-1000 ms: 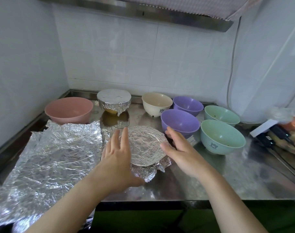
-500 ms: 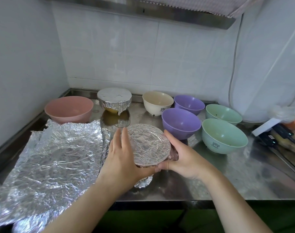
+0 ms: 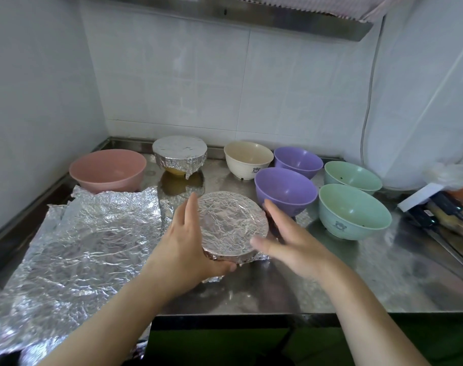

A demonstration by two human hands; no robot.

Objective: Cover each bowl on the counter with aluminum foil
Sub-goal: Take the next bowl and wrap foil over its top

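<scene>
A: Steel counter (image 3: 344,281) in a white-tiled corner, hood edge overhead. Where's the bowl you're on?

B: Front centre, the foil-covered bowl (image 3: 231,225), crinkled foil stretched over its rim. Your left hand (image 3: 184,249) cups its left side: fingers straight up along the wall, thumb curled under the near edge, so you're grasping it.

A: And your right hand (image 3: 291,244)?

B: Just beside the bowl's right side, fingers extended and relaxed, a bit blurred. Holding nothing. Can't tell whether the fingertips touch the foil.

A: Other bowls?

B: Back row: second covered bowl (image 3: 179,157), foil skirt hanging down its wall, yellow base showing. Pink bowl (image 3: 107,170) to its left, uncovered. Cream bowl (image 3: 248,159) to its right, uncovered. Then two purple bowls, the rear purple bowl (image 3: 298,161) and the near purple bowl (image 3: 285,190), both bare. The near one sits just behind your right hand.

A: Greens?

B: Far green bowl (image 3: 352,177) and near green bowl (image 3: 354,211), both bare, right of the purples.

A: Spare foil?

B: Loose foil sheet (image 3: 77,247), wrinkled, lying flat on the left of the counter, its far edge against the pink bowl, near edge hanging past the counter front.

A: Right edge?

B: Clutter there, black cables (image 3: 436,212) and something orange, cut off.
</scene>
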